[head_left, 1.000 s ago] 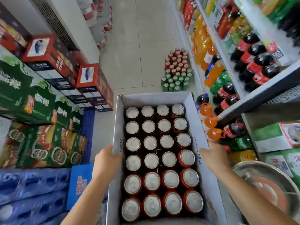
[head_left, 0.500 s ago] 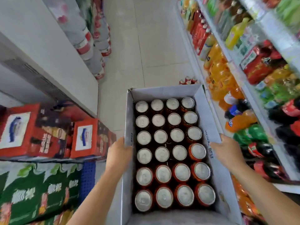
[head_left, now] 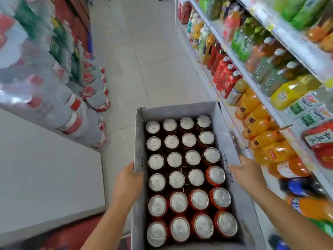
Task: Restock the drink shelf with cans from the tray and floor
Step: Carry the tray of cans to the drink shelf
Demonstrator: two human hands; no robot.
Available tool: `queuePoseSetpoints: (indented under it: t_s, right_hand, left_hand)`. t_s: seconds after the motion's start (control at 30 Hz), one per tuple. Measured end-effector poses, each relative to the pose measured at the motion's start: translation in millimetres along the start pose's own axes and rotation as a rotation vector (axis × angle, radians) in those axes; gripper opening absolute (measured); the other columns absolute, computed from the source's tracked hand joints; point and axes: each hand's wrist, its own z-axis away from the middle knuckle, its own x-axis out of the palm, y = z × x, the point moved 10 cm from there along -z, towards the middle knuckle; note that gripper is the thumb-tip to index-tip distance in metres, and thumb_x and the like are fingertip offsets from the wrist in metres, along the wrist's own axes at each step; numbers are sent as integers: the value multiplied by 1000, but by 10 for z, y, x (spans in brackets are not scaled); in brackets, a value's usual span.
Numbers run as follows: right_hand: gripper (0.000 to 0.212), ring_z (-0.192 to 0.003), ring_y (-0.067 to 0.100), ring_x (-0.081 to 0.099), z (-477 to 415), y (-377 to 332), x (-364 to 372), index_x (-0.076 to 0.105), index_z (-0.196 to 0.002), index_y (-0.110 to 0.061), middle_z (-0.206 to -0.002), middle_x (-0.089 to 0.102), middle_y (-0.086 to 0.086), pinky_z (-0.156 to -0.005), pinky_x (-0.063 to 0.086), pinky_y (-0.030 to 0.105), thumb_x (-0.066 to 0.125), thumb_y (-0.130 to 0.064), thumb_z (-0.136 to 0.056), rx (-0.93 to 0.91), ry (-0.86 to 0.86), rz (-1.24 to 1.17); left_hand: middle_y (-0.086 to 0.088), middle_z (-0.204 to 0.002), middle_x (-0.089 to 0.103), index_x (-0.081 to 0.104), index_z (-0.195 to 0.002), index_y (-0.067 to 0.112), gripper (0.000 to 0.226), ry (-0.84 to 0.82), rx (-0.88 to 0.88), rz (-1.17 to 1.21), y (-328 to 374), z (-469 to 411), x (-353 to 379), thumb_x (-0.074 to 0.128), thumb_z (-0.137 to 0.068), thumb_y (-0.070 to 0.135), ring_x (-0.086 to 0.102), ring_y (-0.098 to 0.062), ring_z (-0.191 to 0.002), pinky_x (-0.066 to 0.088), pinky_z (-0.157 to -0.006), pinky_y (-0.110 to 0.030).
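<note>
I carry a white cardboard tray (head_left: 180, 110) in front of me, filled with several red cans (head_left: 186, 175) standing upright, silver tops up. My left hand (head_left: 127, 185) grips the tray's left wall, and my right hand (head_left: 247, 175) grips its right wall with the fingers under the outside. The drink shelf (head_left: 266, 105) runs along my right, packed with orange, red and green bottles.
Shrink-wrapped packs of water bottles (head_left: 72, 109) are stacked on the left, beside a grey-white unit (head_left: 45, 177). A tiled aisle floor (head_left: 144, 60) stretches ahead between the stacks and the shelf. Red boxes show at the bottom left.
The view has lifted and moved forward along the aisle. The red and green boxes and the cans on the floor have dropped out of sight. Both hands keep their hold on the tray.
</note>
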Motion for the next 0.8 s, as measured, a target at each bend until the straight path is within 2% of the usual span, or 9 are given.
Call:
queuePoseSetpoints:
  t_s: [0.17,0.27,0.37,0.47,0.6,0.7,0.8]
  right_hand:
    - [6,-68,30,56,-1235,-1095,46,55,-81,-14,-71,60,7,-54,38,31,59,-10,-84,8,9,61]
    - [8,-73,31,59,-1961,-1635,111,62,-86,-13,-76,64,7,-62,49,35,61,-18,-80,32,51,120]
    - [12,-68,29,61,-2672,-2146,164,65,-91,-11,-74,67,9,-58,47,34,60,-15,-81,56,83,23]
    - [6,-66,26,61,-3377,-2599,153,63,-86,-10,-73,66,9,-58,48,35,58,-12,-83,62,95,-17]
    - [6,-56,18,53,-4336,-3043,78,58,-81,-13,-66,60,4,-46,38,28,56,-8,-84,49,91,-27]
    - [10,-58,16,52,-5123,-3306,0,58,-87,-16,-70,59,3,-51,34,29,56,-7,-85,5,75,-12]
    - [6,-70,26,52,-5877,-3537,-103,57,-85,-12,-78,61,8,-61,30,30,59,-7,-85,-15,53,50]
  left_hand:
    - [-2,-62,58,57,-77,13,13,-13,-5,-33,747,-1393,-394,53,-89,10,51,-17,-57,39,-50,-27]
    - [-4,-63,60,59,-78,10,11,-4,16,-55,1203,-2300,-605,53,-87,10,51,-16,-57,37,-48,-25]
    - [-4,-65,60,57,-76,12,14,-38,60,-79,1745,-3201,-710,51,-88,13,54,-17,-60,38,-49,-26]
    - [-5,-67,60,59,-82,11,11,-47,68,-94,2261,-3939,-771,51,-90,14,55,-19,-62,38,-49,-26]
    - [-6,-70,63,56,-81,13,13,-60,79,-109,2926,-4808,-725,49,-91,16,58,-22,-64,40,-50,-28]
    - [-6,-70,63,56,-80,14,14,-51,51,-89,3377,-5338,-576,49,-91,18,61,-25,-67,46,-55,-32]
    - [-6,-70,65,59,-84,14,12,-67,2,-65,3783,-5806,-391,49,-90,17,59,-21,-62,46,-53,-29]
